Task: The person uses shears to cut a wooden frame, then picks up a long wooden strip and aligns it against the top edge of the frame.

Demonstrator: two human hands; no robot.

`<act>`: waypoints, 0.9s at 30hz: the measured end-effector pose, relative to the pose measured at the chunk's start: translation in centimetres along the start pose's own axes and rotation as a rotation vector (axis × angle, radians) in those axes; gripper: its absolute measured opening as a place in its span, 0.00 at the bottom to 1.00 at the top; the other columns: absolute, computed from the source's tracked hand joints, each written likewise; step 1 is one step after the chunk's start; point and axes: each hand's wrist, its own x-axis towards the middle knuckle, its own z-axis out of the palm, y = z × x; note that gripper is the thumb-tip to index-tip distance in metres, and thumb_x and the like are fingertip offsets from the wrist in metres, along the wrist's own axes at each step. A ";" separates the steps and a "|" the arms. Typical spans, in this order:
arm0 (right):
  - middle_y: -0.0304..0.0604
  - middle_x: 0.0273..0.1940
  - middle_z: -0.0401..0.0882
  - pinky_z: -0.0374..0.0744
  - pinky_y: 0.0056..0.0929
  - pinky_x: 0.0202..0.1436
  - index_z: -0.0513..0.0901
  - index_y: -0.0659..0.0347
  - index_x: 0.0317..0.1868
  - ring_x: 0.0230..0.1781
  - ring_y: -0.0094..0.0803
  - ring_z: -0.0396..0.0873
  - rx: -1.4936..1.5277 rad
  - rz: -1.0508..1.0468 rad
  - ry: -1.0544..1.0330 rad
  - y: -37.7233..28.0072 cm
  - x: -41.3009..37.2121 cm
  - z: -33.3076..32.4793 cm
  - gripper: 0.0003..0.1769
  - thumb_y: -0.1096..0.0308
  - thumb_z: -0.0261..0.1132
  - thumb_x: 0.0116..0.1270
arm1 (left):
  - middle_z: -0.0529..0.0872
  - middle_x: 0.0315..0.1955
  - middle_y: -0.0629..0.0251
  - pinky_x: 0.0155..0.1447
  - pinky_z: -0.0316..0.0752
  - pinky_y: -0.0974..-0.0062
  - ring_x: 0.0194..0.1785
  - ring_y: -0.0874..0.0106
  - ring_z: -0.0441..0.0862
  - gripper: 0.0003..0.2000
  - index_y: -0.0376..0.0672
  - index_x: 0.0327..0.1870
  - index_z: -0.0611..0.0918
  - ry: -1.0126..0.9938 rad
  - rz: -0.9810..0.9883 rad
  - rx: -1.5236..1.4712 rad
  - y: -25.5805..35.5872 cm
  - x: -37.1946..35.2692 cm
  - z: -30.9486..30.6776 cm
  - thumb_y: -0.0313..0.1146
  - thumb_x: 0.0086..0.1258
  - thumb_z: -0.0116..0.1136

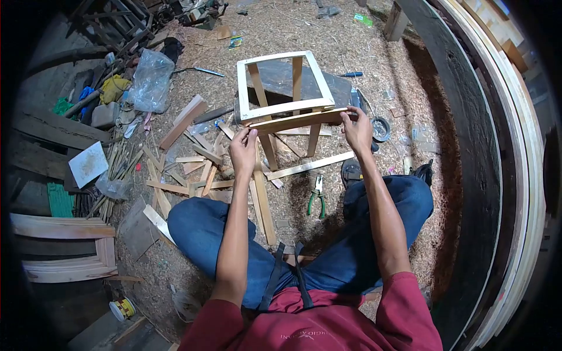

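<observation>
A wooden stool frame (281,109), with a pale square top and brown legs, stands in front of me on a dark block (272,73). Along its near side runs a thin curved wooden slat (295,121). My left hand (243,153) pinches the slat's left end between thumb and fingers. At the other end, my right hand (357,133) grips the slat, fingers over its upper edge close to the frame's corner. Pliers with green handles (317,198) lie on the ground between my knees.
Wood offcuts (199,158) are scattered left of the stool over shavings. A blue-handled screwdriver (351,74) and a round container (380,130) lie to the right. Curved wooden frames (64,251) stand at the left, a clear plastic bag (151,82) beyond. A long dark beam (468,146) borders the right.
</observation>
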 end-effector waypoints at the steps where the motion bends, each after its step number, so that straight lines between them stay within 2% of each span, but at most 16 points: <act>1: 0.52 0.44 0.86 0.80 0.40 0.50 0.83 0.55 0.53 0.47 0.48 0.84 0.011 0.000 -0.001 0.0 0.0 0.0 0.19 0.57 0.66 0.65 | 0.87 0.42 0.53 0.48 0.78 0.78 0.43 0.74 0.85 0.20 0.25 0.51 0.81 -0.003 0.002 0.050 -0.2 0.1 -0.1 0.37 0.71 0.63; 4: 0.53 0.44 0.86 0.79 0.42 0.50 0.83 0.54 0.53 0.47 0.49 0.84 0.028 -0.039 0.002 0.2 0.1 0.2 0.19 0.56 0.66 0.66 | 0.87 0.42 0.53 0.48 0.78 0.78 0.43 0.74 0.85 0.21 0.25 0.53 0.80 0.015 0.003 -0.041 -1.4 0.6 0.1 0.38 0.71 0.63; 13: 0.56 0.42 0.86 0.79 0.43 0.50 0.82 0.55 0.53 0.47 0.52 0.84 0.005 -0.043 0.027 0.4 0.3 0.4 0.19 0.55 0.66 0.66 | 0.88 0.41 0.54 0.48 0.78 0.78 0.43 0.74 0.85 0.22 0.26 0.54 0.80 0.030 -0.008 -0.042 -1.8 0.8 0.0 0.38 0.71 0.63; 15: 0.56 0.42 0.86 0.79 0.42 0.50 0.82 0.55 0.53 0.47 0.52 0.84 -0.008 -0.028 0.022 0.4 0.3 0.4 0.19 0.55 0.66 0.66 | 0.87 0.39 0.55 0.47 0.77 0.75 0.42 0.72 0.85 0.17 0.29 0.51 0.82 0.075 0.031 -0.051 -1.7 1.0 0.1 0.36 0.72 0.61; 17: 0.57 0.41 0.86 0.79 0.42 0.50 0.82 0.57 0.52 0.45 0.51 0.84 0.021 -0.058 0.031 0.5 0.3 0.5 0.19 0.55 0.66 0.66 | 0.87 0.39 0.55 0.47 0.77 0.75 0.42 0.71 0.84 0.18 0.28 0.52 0.82 0.092 0.037 -0.048 -1.1 1.0 0.1 0.36 0.72 0.61; 19: 0.56 0.41 0.86 0.79 0.42 0.49 0.82 0.57 0.52 0.45 0.51 0.85 0.045 -0.024 -0.003 -0.4 -0.1 0.1 0.19 0.56 0.66 0.66 | 0.86 0.39 0.54 0.48 0.77 0.75 0.42 0.71 0.84 0.18 0.28 0.52 0.82 0.109 0.042 -0.045 -0.5 0.9 -0.1 0.37 0.72 0.61; 21: 0.55 0.41 0.86 0.79 0.42 0.49 0.82 0.58 0.52 0.44 0.50 0.85 0.071 0.010 -0.036 -0.4 -0.2 0.0 0.19 0.56 0.66 0.66 | 0.86 0.45 0.55 0.47 0.78 0.78 0.41 0.74 0.84 0.21 0.26 0.54 0.80 0.099 0.092 0.037 -0.2 0.9 -0.4 0.38 0.73 0.61; 23: 0.54 0.41 0.86 0.79 0.41 0.48 0.82 0.58 0.52 0.43 0.49 0.85 0.050 -0.085 0.026 0.4 0.1 0.6 0.19 0.56 0.66 0.66 | 0.86 0.45 0.55 0.46 0.78 0.79 0.42 0.74 0.84 0.20 0.26 0.54 0.80 0.074 0.069 0.019 -1.3 1.2 -0.5 0.38 0.73 0.60; 27: 0.53 0.41 0.87 0.79 0.40 0.48 0.82 0.59 0.51 0.43 0.48 0.85 0.041 -0.085 0.029 -0.1 -0.2 0.4 0.18 0.57 0.66 0.66 | 0.86 0.43 0.56 0.44 0.80 0.79 0.41 0.74 0.85 0.20 0.27 0.55 0.80 0.058 0.045 0.006 -2.2 1.5 -0.5 0.38 0.73 0.60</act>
